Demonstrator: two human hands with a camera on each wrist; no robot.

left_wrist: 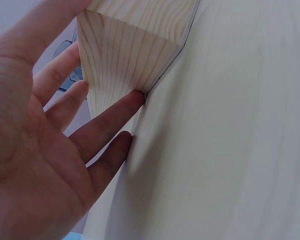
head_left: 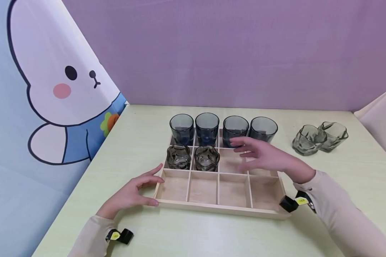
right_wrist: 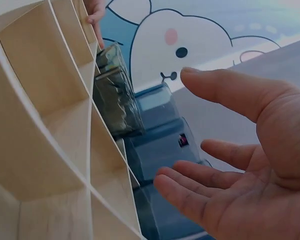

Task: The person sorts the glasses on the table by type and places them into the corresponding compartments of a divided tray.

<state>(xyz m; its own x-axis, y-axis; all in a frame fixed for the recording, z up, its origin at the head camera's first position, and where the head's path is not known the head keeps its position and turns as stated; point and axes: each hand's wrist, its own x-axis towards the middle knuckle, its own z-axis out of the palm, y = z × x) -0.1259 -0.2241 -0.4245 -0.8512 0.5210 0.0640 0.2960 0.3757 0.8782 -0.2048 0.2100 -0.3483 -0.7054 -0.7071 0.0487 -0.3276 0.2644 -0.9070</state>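
A divided wooden tray (head_left: 225, 210) lies on the table. Tall blue-grey glasses (head_left: 207, 128) fill its back row, and two short wavy smoky glasses (head_left: 207, 159) sit in the left compartments of the middle row. My left hand (head_left: 135, 192) rests against the tray's left end, fingers spread; in the left wrist view the fingertips (left_wrist: 136, 98) touch the wooden side. My right hand (head_left: 260, 155) hovers over the right part of the middle row, holding nothing. In the right wrist view its thumb and fingers (right_wrist: 190, 185) are apart, beside the tall glasses.
Two more wavy glasses, one (head_left: 305, 141) in front and a tilted one (head_left: 336, 135) against it, are on the table at the right. A purple cloth wall (head_left: 231, 53) stands behind the table, and a cartoon-printed cloth (head_left: 51, 117) hangs on the left.
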